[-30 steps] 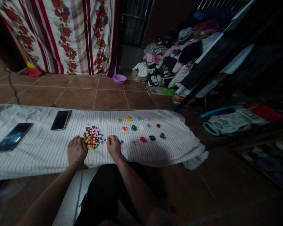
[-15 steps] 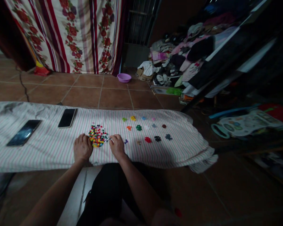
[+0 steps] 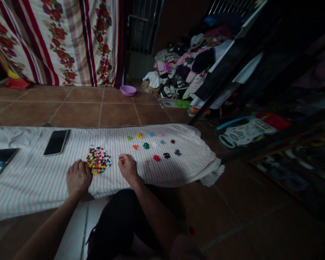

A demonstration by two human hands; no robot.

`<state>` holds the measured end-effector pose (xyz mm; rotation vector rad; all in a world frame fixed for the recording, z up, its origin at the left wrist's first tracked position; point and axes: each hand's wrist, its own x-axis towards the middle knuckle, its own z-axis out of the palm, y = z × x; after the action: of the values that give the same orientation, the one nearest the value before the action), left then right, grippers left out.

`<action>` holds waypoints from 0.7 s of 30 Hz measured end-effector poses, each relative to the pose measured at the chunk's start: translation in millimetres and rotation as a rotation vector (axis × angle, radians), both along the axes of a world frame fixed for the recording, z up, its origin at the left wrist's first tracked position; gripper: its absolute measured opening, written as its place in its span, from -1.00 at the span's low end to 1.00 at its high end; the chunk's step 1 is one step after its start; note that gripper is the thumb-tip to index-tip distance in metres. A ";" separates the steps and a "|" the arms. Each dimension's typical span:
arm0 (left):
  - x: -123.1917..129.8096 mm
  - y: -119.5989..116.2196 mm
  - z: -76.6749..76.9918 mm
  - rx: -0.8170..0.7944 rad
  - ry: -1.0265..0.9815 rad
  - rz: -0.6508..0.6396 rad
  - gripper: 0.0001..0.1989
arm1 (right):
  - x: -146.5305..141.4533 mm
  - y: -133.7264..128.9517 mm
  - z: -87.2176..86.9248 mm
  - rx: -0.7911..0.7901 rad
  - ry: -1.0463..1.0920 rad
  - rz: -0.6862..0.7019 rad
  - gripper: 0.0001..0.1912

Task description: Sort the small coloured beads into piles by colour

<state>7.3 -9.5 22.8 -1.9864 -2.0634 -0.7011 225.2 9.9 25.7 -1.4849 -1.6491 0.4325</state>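
While the left hand [image 3: 79, 177] rests palm down against the near left edge of the mixed heap [image 3: 98, 160], the right hand [image 3: 128, 168] sits just past the heap's right side, its thumb and forefinger drawn together at the tips. A small dark piece [image 3: 120, 158] seems to be pinched there, though it is too tiny to make out its shape or be sure of its colour. The left fingers are loosely bent; whether they have anything under them, I cannot tell.

The heap of many-coloured bits lies between the two hands on the striped cloth [image 3: 43, 184] that covers the counter. Beyond the right hand are small groups, each of one colour, among them red [image 3: 156, 158], black [image 3: 166, 155], dark green [image 3: 146, 145], orange [image 3: 135, 147], yellow [image 3: 139, 135] and brown [image 3: 173, 141].

Judging by this layout, the step in hand is taking single bits from the heap and sorting them by colour. With a piece apparently picked, the next move would call for matching its shade to a group and letting go beside its fellows, without the wrist brushing the tan group [image 3: 147, 162] nearby.
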 end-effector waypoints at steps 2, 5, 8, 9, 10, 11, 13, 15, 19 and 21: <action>-0.4 0.3 0.1 0.000 0.005 -0.009 -0.73 | 9.0 0.7 4.9 0.005 0.022 -0.033 -0.75; 0.1 0.3 2.0 0.006 0.029 -0.011 -0.72 | 20.9 4.3 9.6 0.023 0.077 -0.085 -0.76; 1.4 -0.4 4.2 0.005 0.044 0.008 -0.70 | 35.7 9.0 10.3 0.062 0.159 -0.143 -0.75; 1.7 -0.6 4.6 0.000 0.048 0.011 -0.69 | 43.1 10.1 9.9 0.075 0.183 -0.157 -0.75; 1.9 -0.8 4.8 -0.004 0.050 0.010 -0.68 | 52.1 10.5 9.4 0.084 0.197 -0.171 -0.74; 2.0 -0.9 4.8 -0.007 0.051 0.007 -0.68 | 62.9 10.2 8.9 0.089 0.202 -0.188 -0.73; 1.8 -1.0 4.6 -0.011 0.049 -0.003 -0.68 | 89.5 7.2 7.6 0.081 0.177 -0.244 -0.73; 1.7 -0.9 4.7 -0.016 0.042 -0.003 -0.69 | 120.5 1.3 5.9 0.052 0.157 -0.328 -0.71; 2.6 -1.5 7.1 -0.016 0.023 0.000 -0.70 | 183.7 -11.9 1.4 0.031 0.129 -0.522 -0.65; 3.2 -2.0 8.6 -0.012 0.014 -0.013 -0.70 | 211.7 -15.5 -0.3 0.032 0.119 -0.642 -0.66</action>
<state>10.5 -11.5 31.4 -2.0072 -2.0526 -0.6770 436.9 -5.5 25.4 -1.8185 -1.0017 0.1295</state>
